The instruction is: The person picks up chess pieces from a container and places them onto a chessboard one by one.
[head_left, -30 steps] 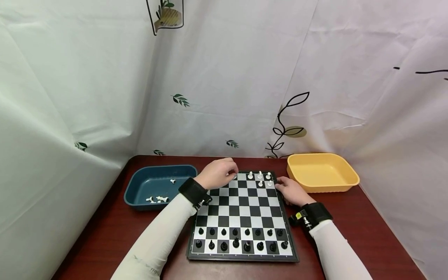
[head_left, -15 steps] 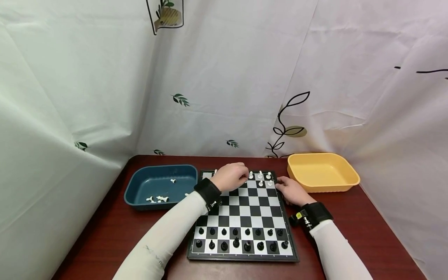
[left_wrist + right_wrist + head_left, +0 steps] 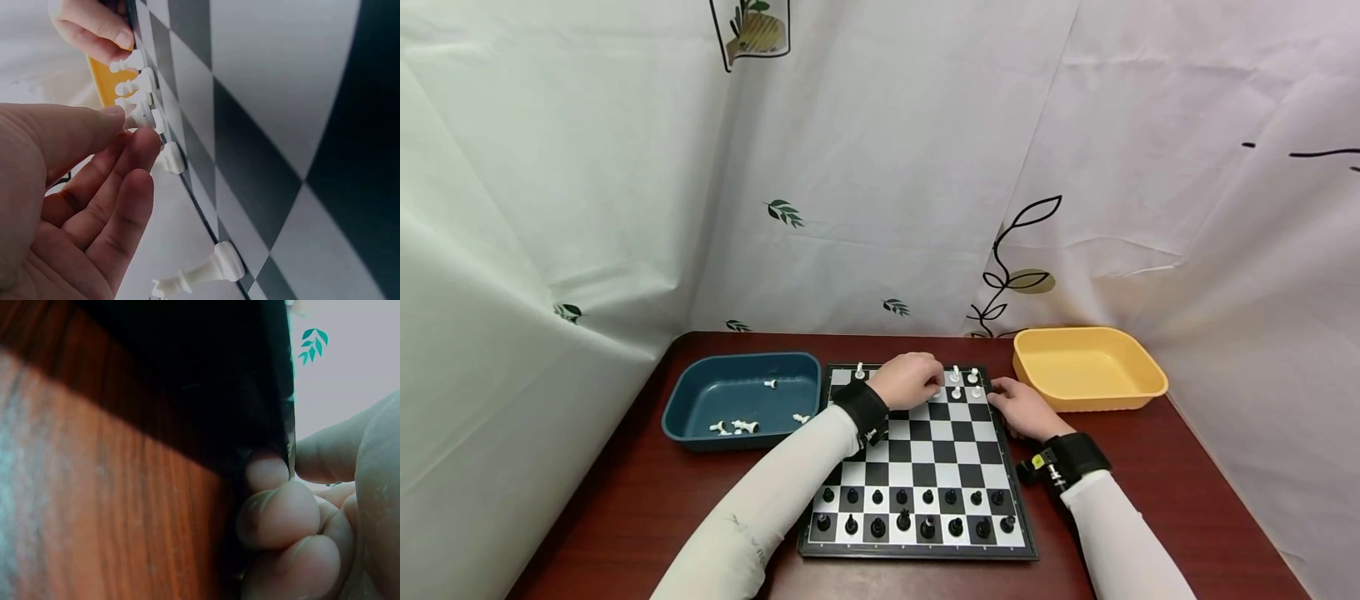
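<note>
While pinching a white piece [image 3: 142, 116] on the board's [image 3: 925, 454] far rank between left hand's [image 3: 910, 380] thumb and fingertips, with right hand [image 3: 1019, 408] gripping the board edge, could easily topple close-packed neighbours [image 3: 134, 82] by brushing them. From the head view, hidden under knuckles; from the left wrist, plainly shown. From the right wrist, only fingers [image 3: 278, 515] curled at the edge.

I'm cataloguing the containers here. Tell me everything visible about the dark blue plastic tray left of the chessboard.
The dark blue plastic tray is a shallow rectangle with rounded corners and a raised rim, smooth and slightly glossy. It sits flat on the reddish-brown wooden table, just left of the black-and-white chessboard; whether they touch is unclear. Inside lie several small white chess pieces, most tipped over near its front, one further back. Neither hand touches it.
</note>
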Motion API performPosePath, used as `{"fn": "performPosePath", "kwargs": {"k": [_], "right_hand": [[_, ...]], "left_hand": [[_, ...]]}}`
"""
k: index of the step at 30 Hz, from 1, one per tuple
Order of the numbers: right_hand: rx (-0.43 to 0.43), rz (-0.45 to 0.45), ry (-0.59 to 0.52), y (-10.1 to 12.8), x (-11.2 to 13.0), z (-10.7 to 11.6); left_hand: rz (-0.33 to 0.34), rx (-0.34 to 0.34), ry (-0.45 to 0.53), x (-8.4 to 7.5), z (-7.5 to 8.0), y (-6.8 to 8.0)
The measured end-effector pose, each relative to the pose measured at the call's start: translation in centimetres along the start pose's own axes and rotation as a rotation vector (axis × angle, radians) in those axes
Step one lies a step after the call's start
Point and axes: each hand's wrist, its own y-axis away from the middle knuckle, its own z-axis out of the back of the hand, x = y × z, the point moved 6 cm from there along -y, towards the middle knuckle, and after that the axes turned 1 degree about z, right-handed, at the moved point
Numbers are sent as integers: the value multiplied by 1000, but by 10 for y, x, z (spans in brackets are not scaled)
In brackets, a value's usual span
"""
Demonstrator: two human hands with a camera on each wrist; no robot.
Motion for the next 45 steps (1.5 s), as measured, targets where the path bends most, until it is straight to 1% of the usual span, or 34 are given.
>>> {"fn": "performPosePath", "kwargs": {"k": [5, 10, 18, 25, 33, 38, 45], "right_hand": [[-1, 11, -7, -1, 0, -1], [-5, 14, -8, -1, 1, 0], [-3, 1, -5, -2, 0, -1], [2, 4, -7, -2, 0, -1], [2, -2, -5, -1, -1, -1], [6, -10, 2, 0, 0, -1], [2, -2, 0, 1, 0, -2]], "left_hand": [[17, 18, -9, 0, -4, -2], [5, 24, -11, 0, -7, -4], [4, 31, -22, 1, -9, -6], [25, 47, -16, 0, -8, -5], [33, 49, -11, 0, -8, -4], [40, 42, -11, 2, -1, 2], [51, 10, 57, 6, 24, 19]]}}
